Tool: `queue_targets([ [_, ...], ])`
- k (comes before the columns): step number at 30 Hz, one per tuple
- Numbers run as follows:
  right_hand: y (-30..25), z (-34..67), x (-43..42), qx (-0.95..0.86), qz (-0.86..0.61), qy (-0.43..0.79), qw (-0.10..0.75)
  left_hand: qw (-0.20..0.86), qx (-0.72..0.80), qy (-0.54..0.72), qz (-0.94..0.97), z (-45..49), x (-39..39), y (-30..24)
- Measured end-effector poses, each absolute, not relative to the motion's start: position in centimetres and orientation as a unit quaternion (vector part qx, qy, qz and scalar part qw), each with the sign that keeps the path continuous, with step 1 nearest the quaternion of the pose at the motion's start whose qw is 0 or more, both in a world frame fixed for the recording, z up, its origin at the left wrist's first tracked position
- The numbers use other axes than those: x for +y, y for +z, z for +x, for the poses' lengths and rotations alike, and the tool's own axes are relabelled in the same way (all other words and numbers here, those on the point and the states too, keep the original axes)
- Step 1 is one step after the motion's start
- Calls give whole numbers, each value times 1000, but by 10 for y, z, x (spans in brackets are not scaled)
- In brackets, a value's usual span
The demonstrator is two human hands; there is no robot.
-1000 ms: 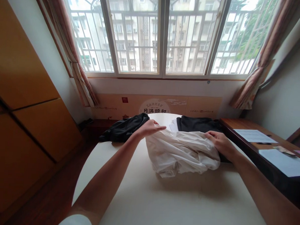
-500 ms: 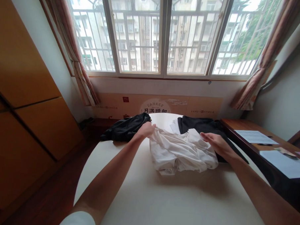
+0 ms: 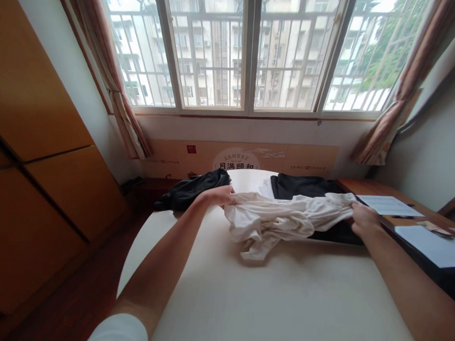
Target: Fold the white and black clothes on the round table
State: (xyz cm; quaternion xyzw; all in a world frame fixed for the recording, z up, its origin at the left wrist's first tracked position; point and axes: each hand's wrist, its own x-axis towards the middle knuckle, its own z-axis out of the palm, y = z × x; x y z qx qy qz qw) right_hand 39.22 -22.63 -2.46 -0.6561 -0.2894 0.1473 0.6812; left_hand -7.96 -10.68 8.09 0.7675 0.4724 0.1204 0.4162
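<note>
The one view, worn on the person's head, looked forward and down across the smooth white, curved-edged tabletop [image 3: 282, 303], so near that its close edge fell out of view, and squarely faced the wide, pale-framed, four-paned glass window [image 3: 251, 51] beyond.

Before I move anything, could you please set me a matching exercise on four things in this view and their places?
1. crumpled white cloth garment
2. crumpled black cloth bundle
3. white rectangular paper sheets
4. pink fabric curtains

A. beside the pale-framed window
B. on the brown wooden desk
C. held by left hand and right hand
D. on the white round table, far left

Pairs: 1-C, 2-D, 3-B, 4-A
</note>
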Motion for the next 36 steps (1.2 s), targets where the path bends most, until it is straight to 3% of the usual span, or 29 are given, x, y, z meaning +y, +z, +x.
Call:
queue_targets([
  [5, -21, 380, -224, -230, -646, 213, 696, 159, 576, 417, 685, -82, -92, 91],
  [9, -10, 364, -228, -259, -640, 186, 699, 52, 616, 401, 676, -72, -100, 93],
  [11, -2, 347, -234, -334, -655, 102, 671, 77, 569, 324, 752, -63, -113, 92],
  [14, 9, 310, -246, -556, -637, 13, 534, 239, 424, 129, 864, -45, -137, 85],
  [16, 13, 283, -253, -678, -579, 31, 451, 295, 341, 37, 892, -33, -150, 77],
  [19, 11, 257, -255, -775, -501, 69, 379, 265, 294, 41, 917, -19, -161, 64],
  [22, 6, 256, -251, -761, -523, 62, 378, 279, 318, 82, 902, -16, -158, 60],
  [27, 9, 284, -249, -644, -620, -27, 447, 495, 367, 171, 769, -34, -146, 78],
  [29, 10, 295, -249, -606, -648, -59, 457, 529, 400, 134, 736, -43, -143, 85],
  [33, 3, 306, -245, -582, -691, -61, 426, 416, 512, -51, 750, -49, -145, 90],
  [36, 0, 303, -242, -634, -648, -75, 416, 277, 496, 44, 822, -38, -155, 90],
])
